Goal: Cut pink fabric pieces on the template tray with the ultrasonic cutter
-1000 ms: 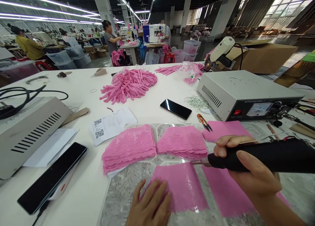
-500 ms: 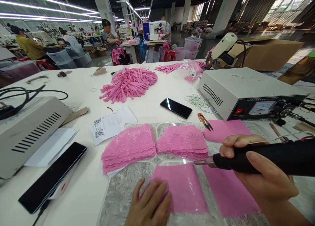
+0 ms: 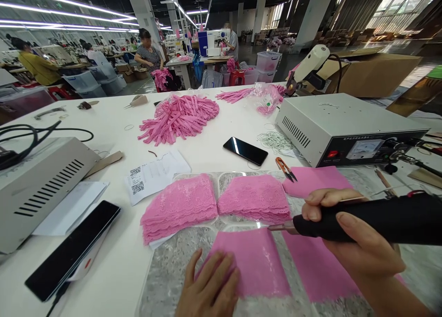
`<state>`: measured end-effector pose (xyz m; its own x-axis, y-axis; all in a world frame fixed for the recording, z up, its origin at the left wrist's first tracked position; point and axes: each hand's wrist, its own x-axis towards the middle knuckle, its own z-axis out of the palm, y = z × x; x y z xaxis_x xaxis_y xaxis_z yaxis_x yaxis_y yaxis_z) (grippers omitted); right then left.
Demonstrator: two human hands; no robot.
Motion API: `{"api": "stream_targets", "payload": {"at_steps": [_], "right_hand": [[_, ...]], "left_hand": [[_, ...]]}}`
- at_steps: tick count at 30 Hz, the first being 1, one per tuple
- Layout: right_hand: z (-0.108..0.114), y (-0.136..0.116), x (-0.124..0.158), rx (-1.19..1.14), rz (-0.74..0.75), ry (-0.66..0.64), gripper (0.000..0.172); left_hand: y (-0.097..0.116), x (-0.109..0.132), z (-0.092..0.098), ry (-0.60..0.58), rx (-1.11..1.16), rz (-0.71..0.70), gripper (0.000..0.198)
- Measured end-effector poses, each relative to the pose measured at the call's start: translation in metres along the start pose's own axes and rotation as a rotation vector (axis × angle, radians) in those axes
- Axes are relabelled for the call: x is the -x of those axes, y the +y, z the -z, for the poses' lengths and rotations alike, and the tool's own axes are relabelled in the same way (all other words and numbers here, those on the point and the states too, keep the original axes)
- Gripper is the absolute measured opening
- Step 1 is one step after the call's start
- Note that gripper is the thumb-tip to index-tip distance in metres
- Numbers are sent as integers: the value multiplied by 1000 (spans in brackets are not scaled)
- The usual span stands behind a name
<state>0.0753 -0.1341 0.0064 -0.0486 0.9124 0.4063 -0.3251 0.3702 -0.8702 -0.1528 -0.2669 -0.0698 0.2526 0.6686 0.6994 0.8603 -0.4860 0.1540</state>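
Note:
My left hand [image 3: 209, 284] rests with spread fingers on the left part of a pink fabric piece [image 3: 253, 261], which lies on a marbled grey mat [image 3: 169, 271]. In my right hand [image 3: 362, 248] is a thick black handpiece [image 3: 366, 219] with a slim metal tip, my fingers wrapped around its body. That tip points left and is at the upper right corner of the fabric piece; whether it touches cannot be made out. A second pink piece [image 3: 317, 271] lies to the right, partly behind my right hand. Just beyond are two stacks of pink lace pieces [image 3: 181, 202].
Orange-handled thread snips [image 3: 286, 168] and a black phone [image 3: 245, 151] lie beyond the mat. A metered control box [image 3: 352, 128] stands right, a vented grey box [image 3: 48, 188] left. Farther back are a heap of pink straps [image 3: 179, 119] and people at sewing machines.
The view has shifted very slightly. My right hand and the handpiece have moved a little left; my left hand stays on the fabric. A person in the background has leaned and lowered their hands.

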Motion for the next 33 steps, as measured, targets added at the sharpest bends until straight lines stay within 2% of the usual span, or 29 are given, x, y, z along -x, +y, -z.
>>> {"api": "stream_targets", "payload": {"at_steps": [6,9,12,17,22,33], "right_hand": [[2,-8,1,31,-12,28,9],[7,-11,2,36,-9,35,9],[11,-9,4,-14,-2,49,8],[14,-5,6,-48,40,42,8],[15,-2,7,-43,38,31,10],[12,1,5,-35,63,-16,9]], "left_hand": [[16,-26,-2,-59,-15,-60,25],[25,-48,-9,-109,-41,-106,35],[30,-62,-18,-186,-71,-133,37],[29,-58,-34,-280,-96,-139,37],[26,-54,-36,-354,-68,-164,41],[23,-56,-36,-339,-19,-180,40]]}}
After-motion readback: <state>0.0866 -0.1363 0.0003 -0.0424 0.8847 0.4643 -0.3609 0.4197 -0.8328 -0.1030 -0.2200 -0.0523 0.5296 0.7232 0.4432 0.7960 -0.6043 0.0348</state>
